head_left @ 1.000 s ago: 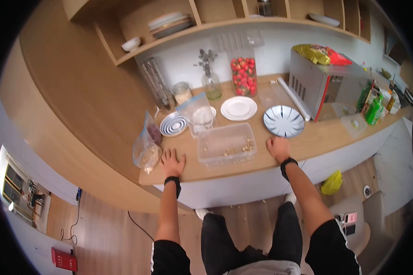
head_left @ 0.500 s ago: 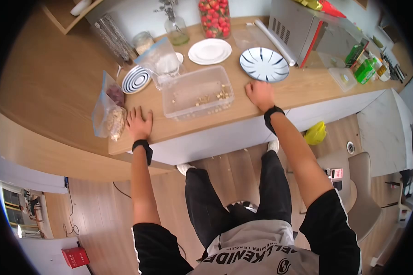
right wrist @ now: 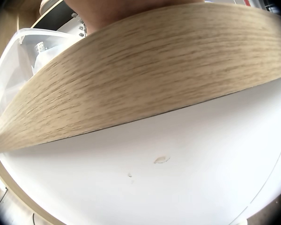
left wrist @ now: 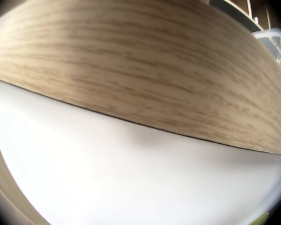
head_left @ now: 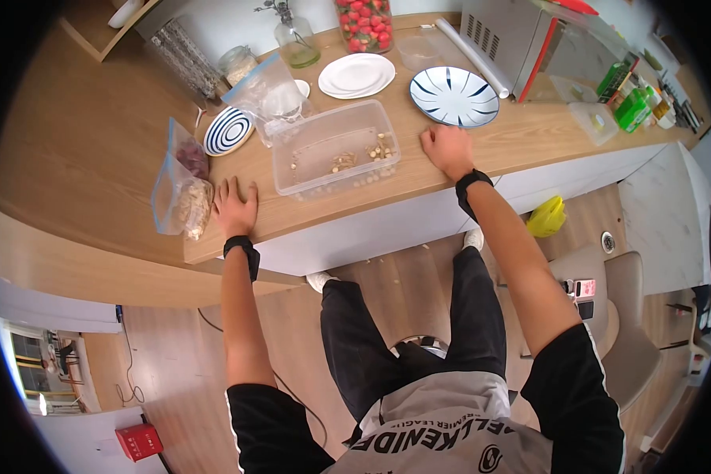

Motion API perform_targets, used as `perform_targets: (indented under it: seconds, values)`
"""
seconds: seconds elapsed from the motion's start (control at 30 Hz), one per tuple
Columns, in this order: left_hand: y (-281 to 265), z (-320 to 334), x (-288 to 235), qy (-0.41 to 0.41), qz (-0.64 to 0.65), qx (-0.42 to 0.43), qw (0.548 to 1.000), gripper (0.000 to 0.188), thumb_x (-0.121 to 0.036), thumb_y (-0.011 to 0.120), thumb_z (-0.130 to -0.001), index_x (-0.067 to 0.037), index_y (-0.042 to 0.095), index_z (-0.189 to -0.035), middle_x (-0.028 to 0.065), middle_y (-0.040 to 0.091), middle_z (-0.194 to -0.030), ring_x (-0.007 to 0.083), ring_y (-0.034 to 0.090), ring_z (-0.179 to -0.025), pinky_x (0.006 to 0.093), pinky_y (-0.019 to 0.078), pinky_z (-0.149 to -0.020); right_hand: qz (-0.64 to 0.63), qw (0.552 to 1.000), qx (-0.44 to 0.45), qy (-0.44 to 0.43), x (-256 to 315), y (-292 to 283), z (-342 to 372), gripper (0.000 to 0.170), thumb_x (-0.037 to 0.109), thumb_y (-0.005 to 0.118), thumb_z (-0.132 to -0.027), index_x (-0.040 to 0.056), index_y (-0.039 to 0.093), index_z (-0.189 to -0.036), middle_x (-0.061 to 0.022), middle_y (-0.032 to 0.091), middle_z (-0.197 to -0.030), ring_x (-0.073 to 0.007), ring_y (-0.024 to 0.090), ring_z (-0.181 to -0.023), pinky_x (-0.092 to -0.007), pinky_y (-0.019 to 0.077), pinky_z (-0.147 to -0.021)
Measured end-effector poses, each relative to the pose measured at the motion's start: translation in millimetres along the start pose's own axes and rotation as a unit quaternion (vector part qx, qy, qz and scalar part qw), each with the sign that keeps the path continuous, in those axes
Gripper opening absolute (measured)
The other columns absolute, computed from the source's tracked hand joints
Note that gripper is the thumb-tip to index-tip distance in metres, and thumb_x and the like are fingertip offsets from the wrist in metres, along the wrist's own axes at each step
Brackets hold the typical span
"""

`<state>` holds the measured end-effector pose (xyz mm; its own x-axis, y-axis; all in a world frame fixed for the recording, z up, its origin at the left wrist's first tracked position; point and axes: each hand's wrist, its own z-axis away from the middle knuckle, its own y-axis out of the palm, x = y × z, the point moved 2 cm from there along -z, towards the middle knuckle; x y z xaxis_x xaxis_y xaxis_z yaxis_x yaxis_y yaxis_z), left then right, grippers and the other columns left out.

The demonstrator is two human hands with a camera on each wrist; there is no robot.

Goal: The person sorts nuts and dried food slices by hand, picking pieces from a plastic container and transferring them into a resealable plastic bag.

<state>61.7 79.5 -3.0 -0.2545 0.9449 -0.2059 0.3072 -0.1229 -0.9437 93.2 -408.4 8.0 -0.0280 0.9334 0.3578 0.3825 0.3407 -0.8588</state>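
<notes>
My left hand (head_left: pixel 235 209) rests on the wooden counter (head_left: pixel 308 215) near its front edge, palm down with fingers spread. Right beside its fingertips stands a zip bag of pale flaky pieces (head_left: pixel 194 207), and behind that a zip bag of dark purplish contents (head_left: pixel 189 156). My right hand (head_left: pixel 448 150) rests as a fist on the counter, holding nothing, just in front of a blue-striped plate (head_left: pixel 454 96). Between the hands sits a clear plastic box (head_left: pixel 312 150) with small pale pieces on its bottom. Both wrist views mostly face the counter's front edge.
Behind the box are a zip bag of white contents (head_left: pixel 280 99), a ringed plate (head_left: pixel 229 131) and white plates (head_left: pixel 357 76). A jar of red fruit (head_left: pixel 365 25), a glass vase (head_left: pixel 296 43) and a microwave (head_left: pixel 502 51) line the wall. A yellow bag (head_left: pixel 547 217) lies on the floor.
The head view has tilted down and shifted, so the shelf has mostly left the picture and the shirt shows. Both hands keep their places on the counter.
</notes>
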Motion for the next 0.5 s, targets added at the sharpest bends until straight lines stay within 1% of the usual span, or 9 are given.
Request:
perform_targets:
  seconds: [0.1,0.2,0.3,0.5]
  values:
    - [2.5,-0.3,1.7,0.006,-0.009,-0.017,1.000,0.074,-0.064,0.053,-0.098,-0.017,0.053,-0.155,0.0106,0.043,-0.166,0.0301,0.032,-0.156,0.0545,0.0171,-0.127,0.002,1.000,0.001,0.003,0.9,-0.9,0.4,0.033,0.032,0.058,-0.093,0.0097,0.079,-0.081,-0.0197,0.075,-0.080,-0.0413,0.073,-0.077,-0.0536,0.0583,-0.074]
    - [2.1,-0.4,1.7,0.008,-0.007,-0.019,1.000,0.074,-0.064,0.053,-0.098,-0.016,0.053,-0.155,0.0108,0.043,-0.166,0.0299,0.032,-0.156,0.0542,0.0168,-0.127,0.007,1.000,0.011,0.009,2.3,-3.1,0.4,0.033,0.033,0.058,-0.094,0.0099,0.079,-0.082,-0.0196,0.075,-0.081,-0.0412,0.073,-0.078,-0.0533,0.0583,-0.074]
    - [-0.2,-0.2,0.6,0.001,-0.003,0.003,1.000,0.075,-0.063,0.053,-0.097,-0.016,0.052,-0.155,0.0112,0.040,-0.167,0.0300,0.029,-0.158,0.0537,0.0150,-0.128,0.012,1.000,0.017,0.011,2.7,-3.4,-0.2,0.034,0.033,0.058,-0.094,0.0098,0.079,-0.082,-0.0196,0.075,-0.082,-0.0413,0.073,-0.079,-0.0533,0.0582,-0.074]
    - [-2.8,0.4,-1.6,0.002,-0.006,0.005,1.000,0.074,-0.063,0.053,-0.098,-0.015,0.052,-0.155,0.0113,0.040,-0.167,0.0302,0.030,-0.157,0.0538,0.0159,-0.128,0.010,1.000,0.015,0.012,3.9,-5.9,0.8,0.034,0.033,0.057,-0.094,0.0093,0.079,-0.082,-0.0195,0.075,-0.082,-0.0412,0.073,-0.079,-0.0533,0.0584,-0.075]
